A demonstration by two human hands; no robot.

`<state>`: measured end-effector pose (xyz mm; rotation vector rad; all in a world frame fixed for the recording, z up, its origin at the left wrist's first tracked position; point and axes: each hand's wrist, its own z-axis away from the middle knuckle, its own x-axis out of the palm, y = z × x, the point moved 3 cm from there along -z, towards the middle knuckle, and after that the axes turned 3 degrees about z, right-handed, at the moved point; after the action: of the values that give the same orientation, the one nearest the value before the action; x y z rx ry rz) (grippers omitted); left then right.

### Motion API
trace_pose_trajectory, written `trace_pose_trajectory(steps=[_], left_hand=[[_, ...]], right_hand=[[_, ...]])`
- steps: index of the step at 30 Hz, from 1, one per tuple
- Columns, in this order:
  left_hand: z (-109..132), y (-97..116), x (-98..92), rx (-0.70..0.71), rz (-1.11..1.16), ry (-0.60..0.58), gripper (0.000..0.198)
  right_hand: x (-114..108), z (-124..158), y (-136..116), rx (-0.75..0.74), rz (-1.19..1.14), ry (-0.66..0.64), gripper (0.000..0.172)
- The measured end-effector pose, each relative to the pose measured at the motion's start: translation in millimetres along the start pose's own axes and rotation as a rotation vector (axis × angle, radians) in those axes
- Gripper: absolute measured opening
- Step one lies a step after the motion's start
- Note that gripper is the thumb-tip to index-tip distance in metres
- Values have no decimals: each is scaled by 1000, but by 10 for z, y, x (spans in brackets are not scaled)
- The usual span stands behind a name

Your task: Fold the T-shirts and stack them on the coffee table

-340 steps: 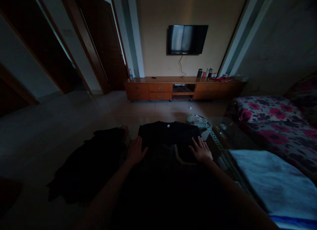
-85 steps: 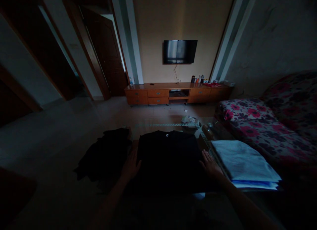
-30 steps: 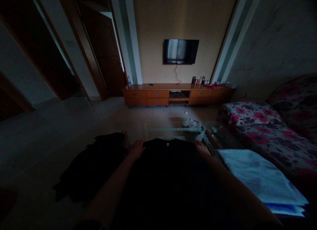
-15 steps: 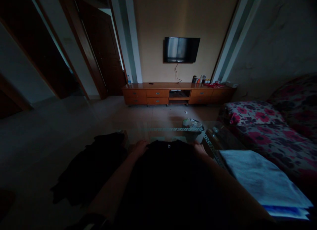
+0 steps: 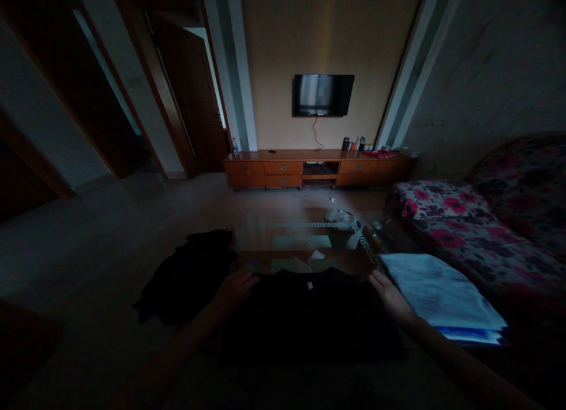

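A black shirt with a small white label at its neckline is stretched out between my hands, above the glass-topped table. My left hand grips its left shoulder edge, fingers closed on the cloth. On the other side my right hand pinches the right shoulder edge. Dark cloth lies in a heap to the left of my left hand. Folded light-blue cloth, with bright blue and white layers beneath it, rests just right of my right hand. The shirt's lower part is hard to make out in the dim light.
A wooden TV cabinet stands by the far wall under a television. A bin with a plastic bag is beyond the table. At right is a flowered sofa. Small white papers show at the table.
Both hands have come down and nearer with the shirt, and stand a little farther apart. More of the table now shows beyond the neckline. The camera view has shifted slightly.
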<state>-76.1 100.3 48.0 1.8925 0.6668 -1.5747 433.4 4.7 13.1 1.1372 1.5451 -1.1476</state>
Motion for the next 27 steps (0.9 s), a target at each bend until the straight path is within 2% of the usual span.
trace_pose_trajectory(steps=[4,6,8,11,13,17,21,27], left_hand=[[450,303,370,28,-81,-146,51],[571,407,496,-16,-106,-162,64],[636,470,551,-59,-124,-125,77],[679,500,551,-85,-129,-88,88],[702,494,534,-97,-116,-106,86],[765,501,494,-106,-76,-122,76],[814,532,496,-107,-59,-142,72],[841,505,476,-73,-18,-137,71]], right_hand=[[357,562,-24,-100,133,-118,54],[437,691,-114,-105,207,-123,54],[428,728,-229,-68,261,-99,54],[329,695,-376,-50,268,-89,58],[264,672,-408,-60,223,-125,57],[207,702,-315,6,133,-174,49],[245,779,-256,64,82,-231,42],[191,820,-307,-7,-46,-220,35]])
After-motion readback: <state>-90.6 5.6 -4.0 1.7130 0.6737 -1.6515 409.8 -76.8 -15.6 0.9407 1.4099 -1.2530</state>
